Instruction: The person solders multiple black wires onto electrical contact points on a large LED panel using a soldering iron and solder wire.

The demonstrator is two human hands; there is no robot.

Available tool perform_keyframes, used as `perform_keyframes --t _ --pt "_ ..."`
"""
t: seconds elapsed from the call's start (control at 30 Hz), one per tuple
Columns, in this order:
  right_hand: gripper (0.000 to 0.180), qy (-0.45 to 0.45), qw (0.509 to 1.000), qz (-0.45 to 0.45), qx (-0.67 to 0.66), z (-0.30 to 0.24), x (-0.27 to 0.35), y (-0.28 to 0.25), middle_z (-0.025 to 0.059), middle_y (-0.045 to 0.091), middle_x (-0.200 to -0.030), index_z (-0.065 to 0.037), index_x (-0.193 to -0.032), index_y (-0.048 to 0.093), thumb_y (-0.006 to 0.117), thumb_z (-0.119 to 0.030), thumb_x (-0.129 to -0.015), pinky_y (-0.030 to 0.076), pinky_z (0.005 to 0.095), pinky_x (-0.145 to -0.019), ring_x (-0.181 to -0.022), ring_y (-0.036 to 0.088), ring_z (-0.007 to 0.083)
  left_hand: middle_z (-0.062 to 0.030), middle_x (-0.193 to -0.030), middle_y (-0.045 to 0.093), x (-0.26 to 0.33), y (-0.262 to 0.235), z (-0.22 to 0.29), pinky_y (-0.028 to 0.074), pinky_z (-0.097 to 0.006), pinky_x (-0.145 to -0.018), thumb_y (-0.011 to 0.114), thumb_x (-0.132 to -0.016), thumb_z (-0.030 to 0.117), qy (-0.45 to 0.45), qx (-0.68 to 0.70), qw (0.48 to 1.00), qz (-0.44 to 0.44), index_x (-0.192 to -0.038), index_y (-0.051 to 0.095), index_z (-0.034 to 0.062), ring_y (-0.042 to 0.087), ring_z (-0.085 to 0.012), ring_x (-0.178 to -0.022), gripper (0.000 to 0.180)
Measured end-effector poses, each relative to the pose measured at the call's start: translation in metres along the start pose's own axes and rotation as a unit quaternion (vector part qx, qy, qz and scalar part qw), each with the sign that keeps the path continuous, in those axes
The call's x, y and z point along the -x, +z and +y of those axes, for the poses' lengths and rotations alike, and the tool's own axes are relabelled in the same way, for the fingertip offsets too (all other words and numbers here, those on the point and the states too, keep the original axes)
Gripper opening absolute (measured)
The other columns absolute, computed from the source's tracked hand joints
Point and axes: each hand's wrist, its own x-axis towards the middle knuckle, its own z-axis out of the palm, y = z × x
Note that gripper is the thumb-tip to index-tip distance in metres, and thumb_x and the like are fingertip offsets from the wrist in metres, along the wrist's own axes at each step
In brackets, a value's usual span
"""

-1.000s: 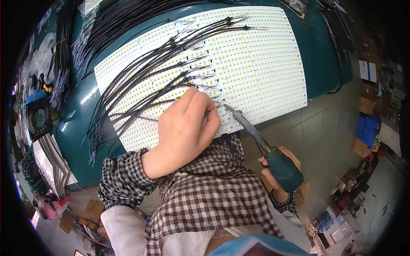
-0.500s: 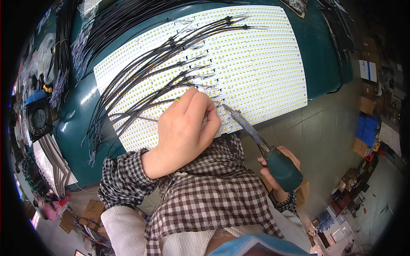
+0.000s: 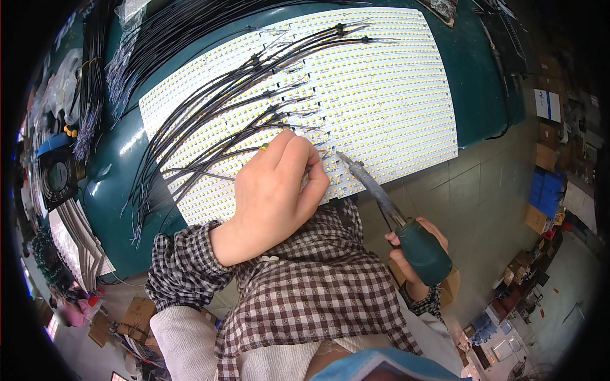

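A white LED board (image 3: pixel 387 89) with rows of small yellow lamps lies on the green table, and several black cables (image 3: pixel 210 114) with bared ends spread across its left half. My left hand (image 3: pixel 274 193) rests on the board's lower part, thumb and index finger pinched on a black cable (image 3: pixel 241 152), whose thin wires (image 3: pixel 324 153) poke out past the fingertips. My right hand (image 3: pixel 405 268) grips a soldering iron (image 3: pixel 427 253) by its green handle. Its tip is just right of those wires, close over the board; whether it touches cannot be told.
Bundles of black cable (image 3: pixel 184 32) lie along the table's far side. At the left are a black fan (image 3: pixel 58 178) and a stack of white sheets (image 3: pixel 79 238). Another corded tool (image 3: pixel 497 57) lies at the far right. Cardboard boxes (image 3: pixel 136 317) stand on the floor.
The soldering iron's tip has shifted slightly right and away from the wires, my right hand moving with it. My left hand has stayed in place.
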Motion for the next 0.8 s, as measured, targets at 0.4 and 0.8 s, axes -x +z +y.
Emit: perform_keyframes --t 0.4,0.8 --pt "0.037 0.065 0.99 0.017 -0.126 0.01 -0.003 -0.002 0.0172 0.073 -0.095 0.005 -0.094 0.07 0.086 -0.027 -0.083 0.06 0.0398 -0.075 -0.078 0.071 0.0296 -0.0094 -0.081 0.06 0.0 -0.008 0.008 0.049 -0.036 -0.059 0.074 -0.08 -0.001 -0.016 -0.018 0.999 -0.022 -0.089 0.061 0.0037 0.062 -0.0261 -0.069 0.017" --pt "0.035 0.057 0.905 0.144 -0.396 0.02 -0.009 0.007 0.0152 0.064 -0.096 0.005 -0.115 0.059 0.07 -0.022 -0.096 0.054 0.0368 -0.079 -0.088 0.065 0.024 -0.0123 -0.098 0.064 -0.141 0.009 -0.038 0.054 -0.039 -0.077 0.074 -0.088 0.008 0.131 -0.074 0.988 -0.02 -0.102 0.068 0.0042 0.067 -0.0309 -0.092 0.015"
